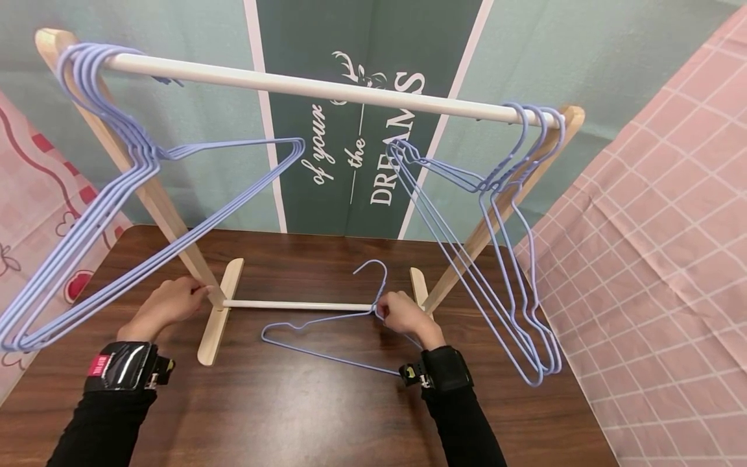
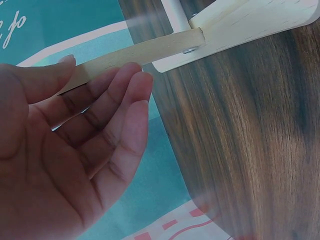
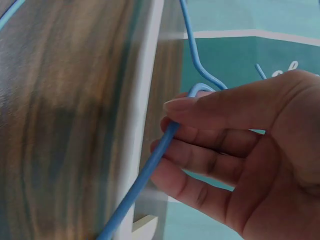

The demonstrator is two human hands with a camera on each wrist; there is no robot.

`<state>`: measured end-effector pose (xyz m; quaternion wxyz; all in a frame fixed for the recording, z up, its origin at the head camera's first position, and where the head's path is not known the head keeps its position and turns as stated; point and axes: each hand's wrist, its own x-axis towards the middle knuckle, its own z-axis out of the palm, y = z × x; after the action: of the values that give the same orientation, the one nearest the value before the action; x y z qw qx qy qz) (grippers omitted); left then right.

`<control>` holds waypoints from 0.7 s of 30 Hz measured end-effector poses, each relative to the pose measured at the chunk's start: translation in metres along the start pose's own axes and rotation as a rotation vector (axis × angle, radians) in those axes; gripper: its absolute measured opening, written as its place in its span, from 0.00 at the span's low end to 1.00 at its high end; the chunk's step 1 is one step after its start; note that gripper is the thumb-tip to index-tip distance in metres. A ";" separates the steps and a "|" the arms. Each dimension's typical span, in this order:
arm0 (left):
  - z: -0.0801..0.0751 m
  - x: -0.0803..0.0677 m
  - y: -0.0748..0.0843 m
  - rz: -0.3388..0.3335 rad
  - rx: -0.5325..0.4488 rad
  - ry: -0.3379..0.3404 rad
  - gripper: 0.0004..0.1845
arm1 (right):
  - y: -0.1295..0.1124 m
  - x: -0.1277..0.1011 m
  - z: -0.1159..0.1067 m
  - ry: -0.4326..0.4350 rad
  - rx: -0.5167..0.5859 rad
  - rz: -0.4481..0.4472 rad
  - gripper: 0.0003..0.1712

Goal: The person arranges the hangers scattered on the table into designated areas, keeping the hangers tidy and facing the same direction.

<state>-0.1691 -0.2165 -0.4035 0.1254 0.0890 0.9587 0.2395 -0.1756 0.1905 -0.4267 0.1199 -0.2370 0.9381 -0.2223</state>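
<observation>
A blue wire hanger (image 1: pixel 332 357) lies on the dark wooden table (image 1: pixel 292 415) in front of a small wooden clothes rack. My right hand (image 1: pixel 403 314) pinches its neck just below the hook, thumb on top and fingers curled under the wire (image 3: pixel 145 175), close to the rack's white lower bar (image 1: pixel 297 305). My left hand (image 1: pixel 169 305) is at the foot of the left slanted leg (image 1: pixel 169 214). Its fingers (image 2: pixel 120 110) are relaxed and rest lightly against that leg (image 2: pixel 150 47) without closing round it.
The white top rail (image 1: pixel 327 87) carries several blue hangers at the left end (image 1: pixel 105 201) and several at the right end (image 1: pixel 502 259). A green lettered banner (image 1: pixel 362 130) hangs behind. A pink chequered cloth (image 1: pixel 653 259) borders the table's right edge.
</observation>
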 end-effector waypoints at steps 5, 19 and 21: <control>0.000 0.000 0.001 -0.010 0.003 -0.010 0.20 | -0.005 -0.001 -0.005 0.004 -0.020 -0.033 0.11; 0.000 -0.001 0.001 -0.019 -0.009 -0.005 0.20 | -0.024 -0.009 -0.021 0.035 -0.055 -0.063 0.11; 0.001 -0.001 0.001 -0.021 -0.015 -0.006 0.20 | -0.027 -0.010 -0.023 0.037 -0.057 -0.055 0.11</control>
<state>-0.1678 -0.2156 -0.4034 0.1315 0.0789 0.9573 0.2449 -0.1643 0.1828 -0.3928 0.0898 -0.2620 0.9392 -0.2031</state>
